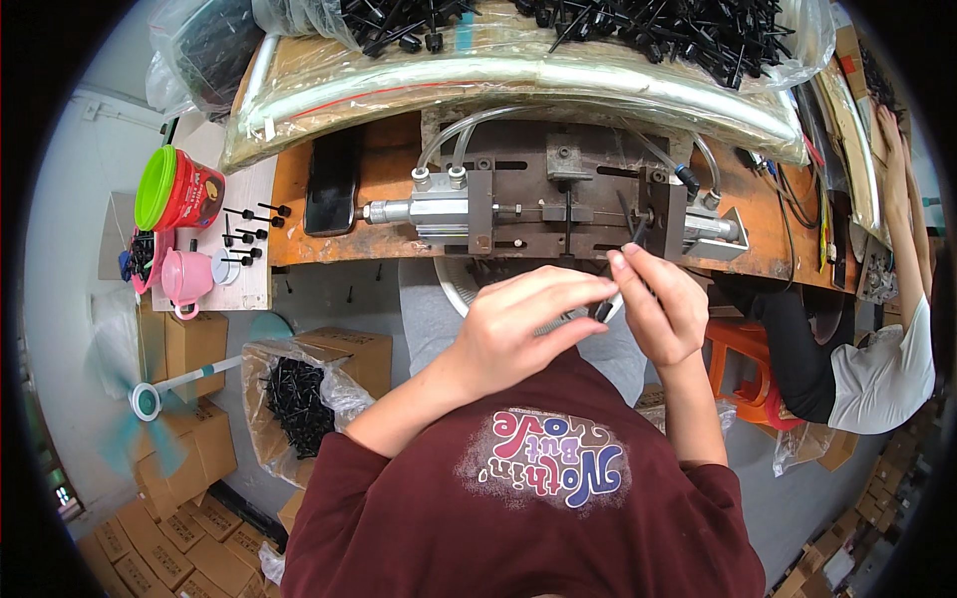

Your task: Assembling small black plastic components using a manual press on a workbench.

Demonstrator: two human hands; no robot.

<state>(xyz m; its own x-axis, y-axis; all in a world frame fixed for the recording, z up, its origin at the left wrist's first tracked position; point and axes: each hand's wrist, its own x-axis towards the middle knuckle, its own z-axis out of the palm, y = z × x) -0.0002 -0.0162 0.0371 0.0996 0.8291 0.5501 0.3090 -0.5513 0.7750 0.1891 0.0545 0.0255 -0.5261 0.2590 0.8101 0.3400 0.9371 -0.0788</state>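
Over the front edge of the bench, my two hands are close together. Between the thumb and fingers of my left hand (528,324) is the dark head of a small black plastic part (601,310). My right hand (666,307) has its thumb and fingertips pinched on a thin black rod (626,209) that points up toward the fixture. Whether these are one piece or two, the fingers hide. Just beyond stands a metal clamping fixture (518,159) with a pneumatic cylinder (439,211) at left and another cylinder (716,229) at right. A black pin (568,214) sits upright at its middle.
Black stemmed parts (678,30) are heaped on the plastic-wrapped shelf. At left are a phone (332,184), a red tub (189,189), a pink cup (185,277) and several loose parts (249,234). A fan (147,401) and a bag of parts (297,404) stand below; a co-worker (882,369) sits at right.
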